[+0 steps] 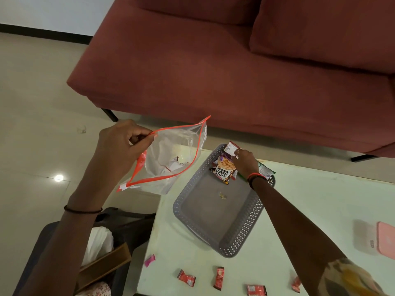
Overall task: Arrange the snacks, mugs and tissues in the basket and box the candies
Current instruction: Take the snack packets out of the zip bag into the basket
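A clear zip bag (pixel 171 159) with an orange-red seal is being held up in the air by the left hand (pixel 119 150), off the left edge of the tabletop (pixel 320 210); the rim of the bag is being pinched between the thumb and fingers (pixel 139 138) of that hand, and its mouth is being kept gaping open. Some pale wrapped items are being carried in the bottom of the bag, too blurred through the plastic to be told apart. The right hand (pixel 245 160) is being stretched over the far end of a grey perforated basket (pixel 241 242), which is being borne by the pale tabletop. A small red-and-white packet (pixel 232 148) is being gripped by the closed fingers of the right hand at the basket's far rim. A salted peanuts packet (pixel 224 169) is being propped against the far inside of the basket, just beside that hand, and a green-edged packet (pixel 266 169) is being partly covered by the wrist. Most of the basket floor is being left bare but for a small yellowish speck. Several red candies (pixel 186 278) and one pink candy (pixel 149 260) are being left scattered on the near part of the tabletop, apart from the basket. A pink box (pixel 385 240) is being cut off by the right edge of the view.
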Demonstrator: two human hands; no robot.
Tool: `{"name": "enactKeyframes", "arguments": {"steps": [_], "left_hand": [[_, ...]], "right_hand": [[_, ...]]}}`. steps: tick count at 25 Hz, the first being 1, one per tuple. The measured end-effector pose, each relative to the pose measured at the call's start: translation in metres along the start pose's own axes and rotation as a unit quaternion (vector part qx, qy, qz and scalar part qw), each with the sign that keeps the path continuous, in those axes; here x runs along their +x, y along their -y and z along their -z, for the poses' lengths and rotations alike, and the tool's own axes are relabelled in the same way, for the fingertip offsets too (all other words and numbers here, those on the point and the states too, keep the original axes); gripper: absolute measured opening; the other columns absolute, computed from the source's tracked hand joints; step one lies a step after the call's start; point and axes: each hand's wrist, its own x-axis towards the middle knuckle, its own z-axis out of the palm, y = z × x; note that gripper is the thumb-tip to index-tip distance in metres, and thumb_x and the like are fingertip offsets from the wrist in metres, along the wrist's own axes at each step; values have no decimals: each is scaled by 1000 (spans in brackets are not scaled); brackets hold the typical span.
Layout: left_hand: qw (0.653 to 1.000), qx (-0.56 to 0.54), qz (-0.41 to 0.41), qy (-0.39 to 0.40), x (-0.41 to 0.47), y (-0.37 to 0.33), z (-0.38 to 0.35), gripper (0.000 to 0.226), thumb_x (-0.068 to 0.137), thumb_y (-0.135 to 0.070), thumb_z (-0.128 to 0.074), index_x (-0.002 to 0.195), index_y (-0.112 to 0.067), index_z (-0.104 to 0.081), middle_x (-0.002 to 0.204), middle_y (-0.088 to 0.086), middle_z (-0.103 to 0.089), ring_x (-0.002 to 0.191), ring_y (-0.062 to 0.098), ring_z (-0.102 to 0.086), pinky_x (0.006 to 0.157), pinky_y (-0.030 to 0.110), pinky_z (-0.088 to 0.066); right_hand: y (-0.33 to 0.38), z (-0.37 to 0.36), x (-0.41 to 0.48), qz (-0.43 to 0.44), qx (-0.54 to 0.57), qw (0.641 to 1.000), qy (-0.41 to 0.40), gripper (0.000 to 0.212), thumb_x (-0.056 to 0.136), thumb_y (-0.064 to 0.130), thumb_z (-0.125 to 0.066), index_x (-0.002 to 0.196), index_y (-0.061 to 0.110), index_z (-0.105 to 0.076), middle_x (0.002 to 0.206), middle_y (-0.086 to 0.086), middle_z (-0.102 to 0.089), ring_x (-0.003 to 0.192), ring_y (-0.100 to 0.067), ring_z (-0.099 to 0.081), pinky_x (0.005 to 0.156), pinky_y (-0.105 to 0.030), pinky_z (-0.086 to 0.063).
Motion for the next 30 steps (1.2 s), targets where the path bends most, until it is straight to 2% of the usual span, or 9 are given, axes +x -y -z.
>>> {"name": "enactKeyframes", "arguments": {"steps": [5, 9, 12, 15, 17, 19, 22, 25, 30], "left_hand": [[1000, -5, -24, -2, 0, -10, 2, 11, 82, -15, -67, 82, -7, -74, 68, 3, -61, 58, 13, -52, 59, 12, -35], [999, 6, -24, 26, -7, -23, 4, 12, 84, -15, -66, 81, -6, -73, 71, 11, -63, 62, 23, -57, 59, 25, -42], [999, 2, -11, 48, -20, -40, 5, 16, 87, -18, -62, 86, -7, -72, 79, 14, -62, 68, 26, -59, 67, 35, -47], [996, 4, -19, 85, -35, -60, 5, 20, 91, -18, -56, 94, -6, -71, 88, 15, -61, 69, 23, -55, 69, 37, -49], [994, -4, -29, 103, -46, -71, 4, 23, 92, -18, -54, 97, -4, -71, 91, 15, -61, 71, 25, -57, 71, 38, -52], [994, -15, -31, 102, -56, -78, 2, 24, 92, -19, -54, 96, -2, -70, 92, 15, -61, 75, 29, -60, 73, 43, -53], [994, -27, -38, 97, -65, -88, -2, 22, 91, -19, -55, 97, -3, -70, 94, 14, -62, 77, 28, -61, 74, 43, -54], [993, -38, -57, 93, -73, -95, -5, 21, 90, -18, -57, 97, -3, -70, 92, 13, -62, 74, 26, -61, 72, 42, -54], [992, -35, -68, 100, -83, -99, -11, 20, 89, -14, -59, 100, 0, -69, 92, 15, -63, 74, 22, -61, 69, 25, -49]], "right_hand": [[45, 74, -33, 23, 208, 970, -124, 16, 90, 24, -61, 89, 9, -65, 87, -7, -69, 82, -21, -64, 73, -30, -49], [107, 158, -122, 257, 289, 908, -163, 8, 85, 33, -65, 81, 27, -63, 77, 8, -67, 69, -3, -61, 66, -8, -47], [137, 186, -172, 428, 200, 880, -53, 11, 86, 25, -62, 89, 19, -72, 86, 3, -74, 77, -6, -65, 72, -13, -48], [159, 170, -172, 410, -26, 900, 145, 23, 92, 6, -55, 109, 7, -70, 108, -8, -73, 96, -17, -68, 82, -16, -46], [151, 142, -164, 364, -180, 884, 230, 29, 94, 2, -49, 119, 4, -63, 120, -12, -66, 108, -24, -63, 75, -14, -40], [132, 112, -163, 378, -304, 836, 256, 30, 97, 7, -43, 122, 2, -58, 125, -15, -61, 116, -28, -58, 74, -15, -36], [112, 70, -172, 406, -388, 790, 246, 35, 102, 12, -31, 127, 1, -52, 135, -15, -54, 125, -28, -52, 104, -29, -39], [108, 43, -180, 390, -367, 820, 203, 37, 103, 13, -29, 129, -1, -52, 135, -18, -54, 126, -34, -50, 106, -39, -37], [84, 27, -194, 383, -356, 825, 212, 24, 98, 10, -45, 107, -4, -61, 121, -25, -61, 115, -39, -57, 73, -29, -44]]}}
